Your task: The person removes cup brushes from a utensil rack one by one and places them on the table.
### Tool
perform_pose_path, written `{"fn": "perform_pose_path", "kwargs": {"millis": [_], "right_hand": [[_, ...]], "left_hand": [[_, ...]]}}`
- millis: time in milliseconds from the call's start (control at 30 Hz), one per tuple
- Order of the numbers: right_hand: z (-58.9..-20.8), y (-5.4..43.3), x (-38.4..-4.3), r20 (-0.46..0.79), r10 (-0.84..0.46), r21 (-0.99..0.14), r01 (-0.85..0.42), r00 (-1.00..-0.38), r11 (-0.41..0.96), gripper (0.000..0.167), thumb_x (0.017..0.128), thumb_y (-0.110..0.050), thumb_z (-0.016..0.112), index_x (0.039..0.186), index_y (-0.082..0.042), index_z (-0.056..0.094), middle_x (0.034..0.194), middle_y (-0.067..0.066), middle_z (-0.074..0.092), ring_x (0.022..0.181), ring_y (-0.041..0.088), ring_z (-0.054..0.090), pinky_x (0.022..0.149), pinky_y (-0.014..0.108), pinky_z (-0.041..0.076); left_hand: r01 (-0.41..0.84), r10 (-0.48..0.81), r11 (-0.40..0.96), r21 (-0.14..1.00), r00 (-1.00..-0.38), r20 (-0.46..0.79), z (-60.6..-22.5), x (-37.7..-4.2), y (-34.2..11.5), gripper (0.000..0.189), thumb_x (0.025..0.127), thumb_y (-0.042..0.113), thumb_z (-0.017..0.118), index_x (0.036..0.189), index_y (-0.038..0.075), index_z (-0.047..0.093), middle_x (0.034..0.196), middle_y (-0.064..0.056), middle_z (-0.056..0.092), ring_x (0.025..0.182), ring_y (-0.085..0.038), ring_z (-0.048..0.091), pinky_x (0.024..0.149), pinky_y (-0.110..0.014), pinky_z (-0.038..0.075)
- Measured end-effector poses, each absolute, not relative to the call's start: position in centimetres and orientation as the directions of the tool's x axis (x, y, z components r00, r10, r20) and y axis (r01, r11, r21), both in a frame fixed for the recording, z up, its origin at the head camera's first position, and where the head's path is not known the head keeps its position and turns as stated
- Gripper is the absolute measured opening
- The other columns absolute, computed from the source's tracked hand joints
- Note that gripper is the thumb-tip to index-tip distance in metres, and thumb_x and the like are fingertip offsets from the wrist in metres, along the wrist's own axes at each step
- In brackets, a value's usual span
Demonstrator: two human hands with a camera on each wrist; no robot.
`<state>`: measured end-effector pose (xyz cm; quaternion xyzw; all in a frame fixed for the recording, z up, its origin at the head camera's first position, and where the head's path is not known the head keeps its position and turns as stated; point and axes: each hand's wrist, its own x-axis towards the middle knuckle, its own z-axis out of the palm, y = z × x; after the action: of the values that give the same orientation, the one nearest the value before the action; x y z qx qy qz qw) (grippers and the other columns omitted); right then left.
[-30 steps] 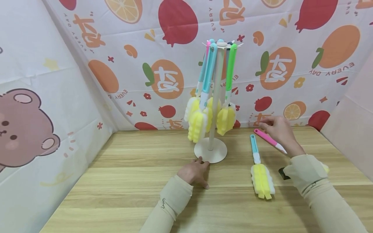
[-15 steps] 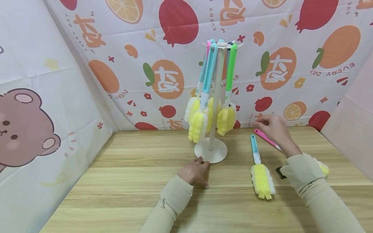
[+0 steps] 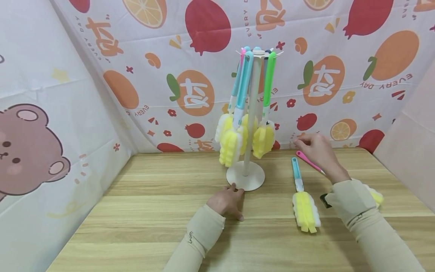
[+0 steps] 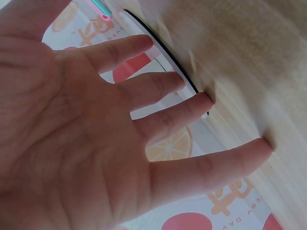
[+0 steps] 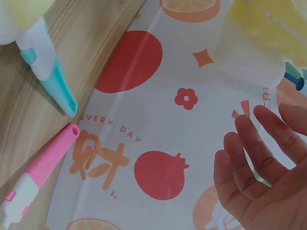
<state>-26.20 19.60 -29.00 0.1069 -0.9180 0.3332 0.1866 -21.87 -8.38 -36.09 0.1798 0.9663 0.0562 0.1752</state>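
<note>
Brush with a pink handle (image 3: 308, 160) lies on the counter (image 3: 153, 226), just before three o'clock from the white stand (image 3: 246, 182), its head hidden. It should handle light: a stiff, smooth handle, perhaps a little slippery, and presumably a soft, squashable sponge like the others; the best hold is likely a pinch round the handle near its holed end. The right hand (image 3: 319, 153) hangs near that end, fingers loosely bent, nothing between them. The left hand (image 3: 227, 201), toward seven o'clock, has its fingers spread, tips touching the stand's base, grasping nothing. Counted on the counter: one pink handle, one blue brush (image 3: 303, 200) between three and four o'clock, one dark handle (image 3: 325, 200) partly behind the right sleeve (image 3: 353, 207), and one sponge head (image 3: 376, 196) farther out at three; which handle it belongs to I cannot tell. On the stand, six handle tops (image 3: 249, 56) show: three blue, one pink, one green, one dark; at least four hanging sponge heads (image 3: 230, 147) are visible.
</note>
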Motion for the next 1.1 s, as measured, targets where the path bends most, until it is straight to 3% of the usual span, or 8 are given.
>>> {"fn": "perform_pose_path", "kwargs": {"millis": [400, 700, 1100], "right_hand": [[-28.6, 18.9, -26.1, 0.434, -0.075, -0.568, -0.337, -0.898, 0.751, 0.028, 0.1, -0.014, 0.065, 0.114, 0.009, 0.072, 0.108, 0.026, 0.072, 0.091, 0.036, 0.064, 0.077, 0.04, 0.054], [-28.1, 18.5, -25.9, 0.446, -0.07, -0.587, -0.351, -0.892, 0.73, 0.029, 0.101, -0.013, 0.063, 0.116, 0.01, 0.071, 0.112, 0.028, 0.07, 0.098, 0.04, 0.066, 0.084, 0.053, 0.056], [-27.6, 17.8, -25.7, 0.492, -0.08, -0.585, -0.397, -0.867, 0.707, 0.027, 0.099, -0.013, 0.066, 0.112, 0.009, 0.073, 0.102, 0.024, 0.073, 0.084, 0.032, 0.063, 0.067, 0.021, 0.049]], "left_hand": [[0.324, 0.364, 0.93, 0.173, -0.877, -0.312, -36.1, -21.8, -8.4, 0.082, 0.077, 0.037, 0.089, 0.146, 0.013, 0.051, 0.159, -0.02, 0.035, 0.142, -0.038, 0.039, 0.105, -0.053, 0.046], [0.323, 0.363, 0.93, 0.174, -0.878, -0.313, -36.2, -21.8, -8.4, 0.083, 0.077, 0.037, 0.089, 0.147, 0.013, 0.05, 0.159, -0.02, 0.035, 0.142, -0.039, 0.039, 0.105, -0.053, 0.046], [0.316, 0.36, 0.931, 0.182, -0.878, -0.316, -36.1, -21.8, -8.4, 0.083, 0.078, 0.037, 0.089, 0.147, 0.013, 0.05, 0.16, -0.02, 0.035, 0.142, -0.038, 0.039, 0.104, -0.054, 0.046]]}}
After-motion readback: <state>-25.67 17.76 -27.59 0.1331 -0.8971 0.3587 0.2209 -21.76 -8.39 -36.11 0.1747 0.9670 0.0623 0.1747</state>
